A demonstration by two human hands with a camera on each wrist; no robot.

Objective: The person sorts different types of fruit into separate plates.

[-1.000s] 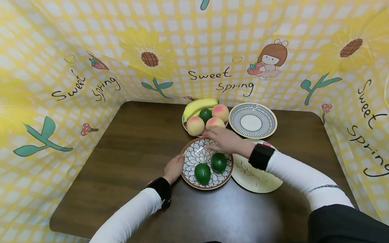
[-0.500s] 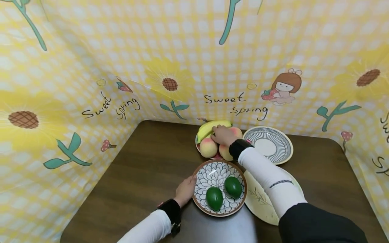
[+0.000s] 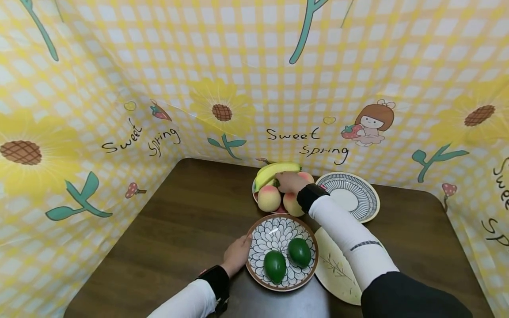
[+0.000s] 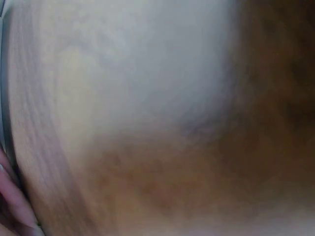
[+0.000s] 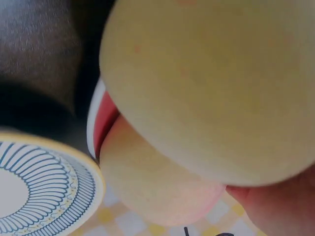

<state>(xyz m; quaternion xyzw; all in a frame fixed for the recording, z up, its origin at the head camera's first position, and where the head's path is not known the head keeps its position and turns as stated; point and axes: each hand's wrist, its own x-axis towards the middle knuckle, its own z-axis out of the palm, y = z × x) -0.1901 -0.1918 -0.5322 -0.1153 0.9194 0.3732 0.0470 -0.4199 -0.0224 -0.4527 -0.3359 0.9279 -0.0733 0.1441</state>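
Two bare hands, each with a black wristband and white sleeve, over one brown wooden bench [image 3: 179,221].

Left hand [image 3: 236,255]: grip clamped on the left rim of a petal-patterned plate [image 3: 265,238] with brown edge. Left-wrist view largely blurred.

Right hand [image 3: 292,182]: inside the red-lined dish [image 3: 281,210], at the far side of the bench; grip curled over a dark green avocado [image 3: 276,183], of which only a sliver shows below the fingertips.

Contents of dish: yellow bananas [image 3: 274,172] along the back; three peaches, namely one front-left peach [image 3: 269,198], one front-right peach [image 3: 293,204] partly behind the wrist, one rear peach [image 3: 307,176] partly behind the hand.

Contents of petal-patterned plate: two whole avocados, the left avocado [image 3: 275,266] nearer the person, the right avocado [image 3: 299,252] just beside it.

One blue-striped plate [image 3: 358,179], cream-rimmed, just right of the dish, partly under the forearm. One pale sprig-patterned plate [image 3: 336,282], right of the petal-patterned plate, partly hidden by the right sleeve.

Backdrop: yellow-checked cloth [image 3: 254,66], sunflower print, lettered "Sweet Spring".
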